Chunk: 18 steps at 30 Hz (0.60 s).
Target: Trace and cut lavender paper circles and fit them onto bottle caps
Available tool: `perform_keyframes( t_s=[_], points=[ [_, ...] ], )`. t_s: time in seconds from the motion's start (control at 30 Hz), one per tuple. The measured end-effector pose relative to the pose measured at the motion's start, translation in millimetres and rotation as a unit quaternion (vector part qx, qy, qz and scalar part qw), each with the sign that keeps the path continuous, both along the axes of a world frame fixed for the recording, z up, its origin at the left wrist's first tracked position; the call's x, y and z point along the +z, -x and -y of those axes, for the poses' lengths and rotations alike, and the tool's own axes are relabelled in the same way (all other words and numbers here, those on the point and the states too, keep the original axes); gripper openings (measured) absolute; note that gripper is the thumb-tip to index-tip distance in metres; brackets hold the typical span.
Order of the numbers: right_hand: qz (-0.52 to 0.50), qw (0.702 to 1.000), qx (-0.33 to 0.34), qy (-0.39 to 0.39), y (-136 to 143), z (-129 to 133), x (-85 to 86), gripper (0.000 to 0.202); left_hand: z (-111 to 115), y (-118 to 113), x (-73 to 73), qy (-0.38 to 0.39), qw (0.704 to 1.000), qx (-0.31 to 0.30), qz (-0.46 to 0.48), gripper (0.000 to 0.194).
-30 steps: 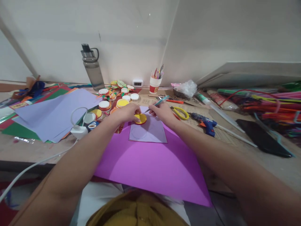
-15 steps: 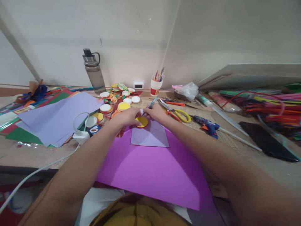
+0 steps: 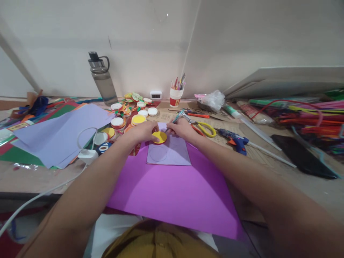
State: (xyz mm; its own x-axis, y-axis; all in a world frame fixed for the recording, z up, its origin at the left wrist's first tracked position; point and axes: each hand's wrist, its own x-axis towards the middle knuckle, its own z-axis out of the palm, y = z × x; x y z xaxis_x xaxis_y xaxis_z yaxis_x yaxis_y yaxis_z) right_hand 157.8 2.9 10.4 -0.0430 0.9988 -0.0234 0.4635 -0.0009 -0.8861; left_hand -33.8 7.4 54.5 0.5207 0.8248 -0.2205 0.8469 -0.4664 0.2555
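Observation:
A round yellow disc point(image 3: 160, 138) lies on a lavender sheet point(image 3: 177, 154) that bears faint drawn circles. The fingers of my left hand point(image 3: 147, 132) hold the disc at its left and far side, pressing it to the paper. In my right hand point(image 3: 180, 129) is a slim pen point(image 3: 177, 116), its tip down at the far right edge of the disc. Beneath the lavender sheet spreads a large purple sheet point(image 3: 172, 193), which overhangs the table's near edge.
Small round lids and tubs point(image 3: 117, 123) cluster left of my hands, near lavender sheets point(image 3: 61, 132) and a white plug point(image 3: 87, 155). A bottle point(image 3: 103, 82) and pen cup point(image 3: 176, 96) stand behind. Rightward lie yellow-handled scissors point(image 3: 206, 129), a glue gun point(image 3: 236, 140) and a black phone-like slab point(image 3: 303, 156).
The view has shifted slightly. My right hand with the pen has moved a little around the disc's edge, to its right side. My left hand stays on the disc.

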Motion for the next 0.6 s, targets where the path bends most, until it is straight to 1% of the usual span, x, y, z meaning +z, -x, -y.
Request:
perform_keyframes(
  t_s=[0.23,0.47,0.6],
  points=[
    [0.042,0.998,0.006,-0.046,-7.8,11.6,-5.3,0.017,-2.5,0.2,-1.5,0.003,1.0,0.0,-0.002,0.045],
    [0.078,0.995,0.01,-0.062,-11.7,23.1,-2.3,0.018,-3.9,1.1,-3.6,-0.002,1.0,-0.007,0.0,0.044],
    [0.045,0.995,-0.008,-0.09,-11.4,25.7,1.4,0.019,-3.6,1.8,-4.0,-0.001,1.0,-0.008,0.013,0.042]
  ],
)
